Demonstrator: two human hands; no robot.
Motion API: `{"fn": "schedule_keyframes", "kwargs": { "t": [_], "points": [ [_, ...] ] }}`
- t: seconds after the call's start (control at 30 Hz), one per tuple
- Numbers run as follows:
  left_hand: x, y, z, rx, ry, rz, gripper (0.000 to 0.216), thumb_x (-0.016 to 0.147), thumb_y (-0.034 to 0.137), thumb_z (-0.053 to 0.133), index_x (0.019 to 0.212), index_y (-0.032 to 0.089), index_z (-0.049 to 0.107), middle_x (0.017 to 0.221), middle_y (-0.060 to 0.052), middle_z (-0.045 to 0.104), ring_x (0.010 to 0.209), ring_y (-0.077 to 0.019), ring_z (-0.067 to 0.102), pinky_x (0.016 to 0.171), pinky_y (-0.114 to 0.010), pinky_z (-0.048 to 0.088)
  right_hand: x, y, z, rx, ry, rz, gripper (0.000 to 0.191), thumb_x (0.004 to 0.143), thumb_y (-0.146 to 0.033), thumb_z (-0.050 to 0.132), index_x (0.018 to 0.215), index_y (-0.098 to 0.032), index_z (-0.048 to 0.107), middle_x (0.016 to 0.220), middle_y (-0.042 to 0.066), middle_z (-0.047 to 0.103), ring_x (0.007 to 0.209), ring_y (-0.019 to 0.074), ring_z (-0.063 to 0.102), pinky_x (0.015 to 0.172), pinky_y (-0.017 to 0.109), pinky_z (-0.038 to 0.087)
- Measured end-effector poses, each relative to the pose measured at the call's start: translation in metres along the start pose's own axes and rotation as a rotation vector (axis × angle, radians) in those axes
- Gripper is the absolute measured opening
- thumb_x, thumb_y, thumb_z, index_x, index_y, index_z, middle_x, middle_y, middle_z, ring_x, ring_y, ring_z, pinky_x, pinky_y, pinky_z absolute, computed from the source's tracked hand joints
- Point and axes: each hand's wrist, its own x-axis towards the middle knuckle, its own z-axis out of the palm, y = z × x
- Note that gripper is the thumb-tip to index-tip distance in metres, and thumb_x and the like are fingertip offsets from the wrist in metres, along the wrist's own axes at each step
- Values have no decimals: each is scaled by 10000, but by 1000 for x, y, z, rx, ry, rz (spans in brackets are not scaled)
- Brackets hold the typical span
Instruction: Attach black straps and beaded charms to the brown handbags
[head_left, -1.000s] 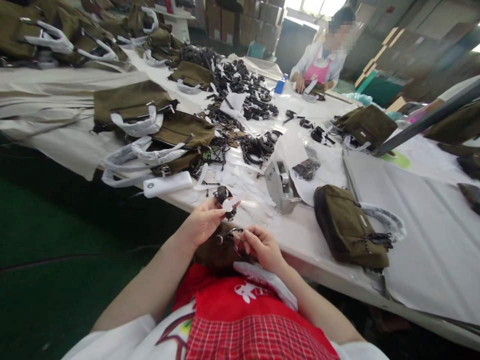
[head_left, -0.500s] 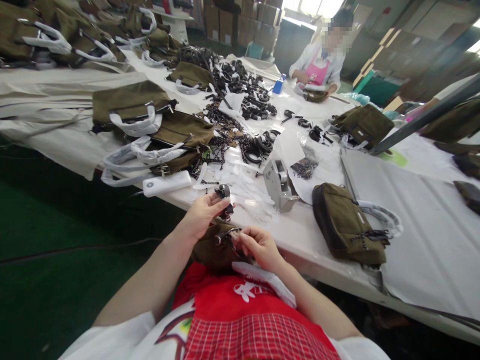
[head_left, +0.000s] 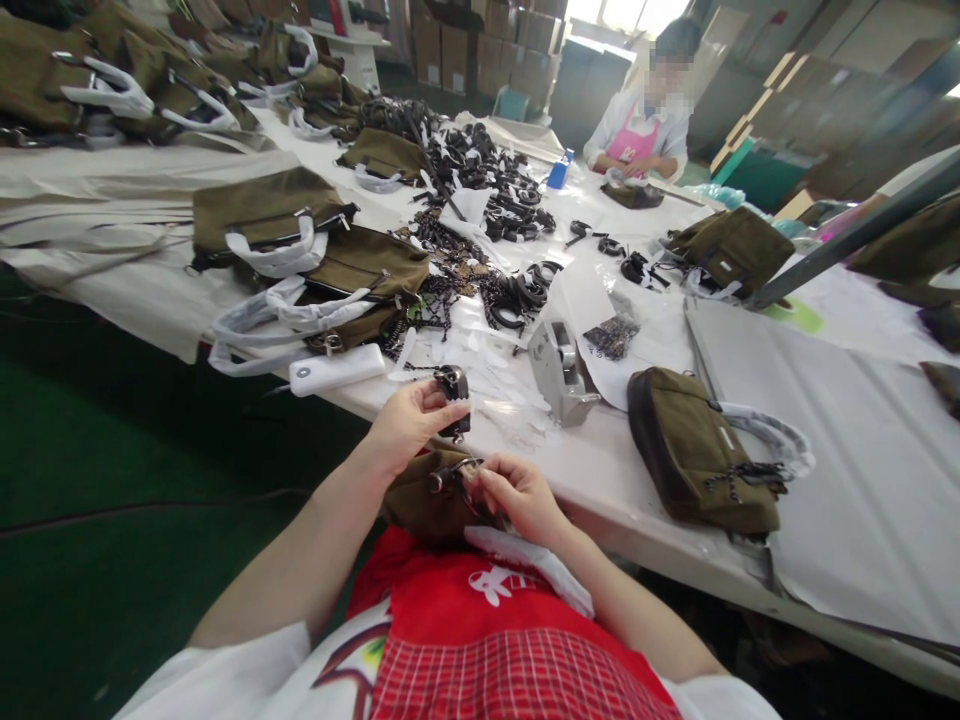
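Note:
My left hand (head_left: 414, 425) is closed on a coiled black strap (head_left: 454, 392) with a white band around it, held just over the table's front edge. Below it, an olive handbag (head_left: 424, 500) rests against my lap, its wrapped handle (head_left: 529, 560) lying over the red apron. My right hand (head_left: 517, 492) pinches at the bag's top, by a metal ring (head_left: 437, 481); the fingers hide just what they grip there.
A tape dispenser (head_left: 559, 375) and a white power bank (head_left: 337, 370) stand near the table edge. Heaped black straps (head_left: 480, 160) lie behind. An olive bag (head_left: 690, 450) sits at right, others (head_left: 262, 215) at left. Across the table, a person in a pink apron (head_left: 634, 145) handles a bag.
My left hand has turned the coiled strap a little, so more of its black side shows. My right hand stays in place. The person opposite has shifted their hands on the bag.

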Motion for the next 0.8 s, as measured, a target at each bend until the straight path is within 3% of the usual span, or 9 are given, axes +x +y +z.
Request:
{"fn": "schedule_keyframes", "kwargs": {
  "t": [0.27, 0.43, 0.63, 0.8],
  "points": [
    [-3, 6, 2, 58, -61, -48, 563, 553, 313, 919, 1010, 119, 653, 824, -14, 740, 700, -145, 675, 650, -253, 574, 1, 0, -1, -2, -8, -5, 451, 823, -613, 640, 700, -181, 597, 520, -39, 516, 463, 91, 407, 476, 231, 327],
    [-4, -1, 6, 137, -121, -66, 559, 593, 332, 894, 1042, 114, 642, 871, -37, 739, 779, -167, 691, 688, -255, 564, 3, 1, -1, 0, -9, -19, 425, 843, -587, 626, 719, -183, 588, 527, -44, 515, 471, 93, 425, 494, 239, 352],
    [-6, -16, 12, 283, -273, -25, 539, 682, 345, 823, 1119, 113, 610, 987, -99, 748, 912, -241, 716, 809, -347, 572, 6, 11, -2, 53, 117, -15, 350, 802, -472, 699, 895, -221, 474, 549, -76, 564, 476, 115, 506, 484, 226, 382],
    [-12, -25, 12, 380, -258, 103, 441, 908, 313, 528, 1302, 115, 516, 1256, -176, 674, 1156, -266, 653, 1019, -437, 503, 7, 17, -6, 55, 145, -54, 407, 790, -411, 727, 1033, -216, 467, 587, -74, 592, 525, 134, 567, 550, 251, 432]
  ]
}}
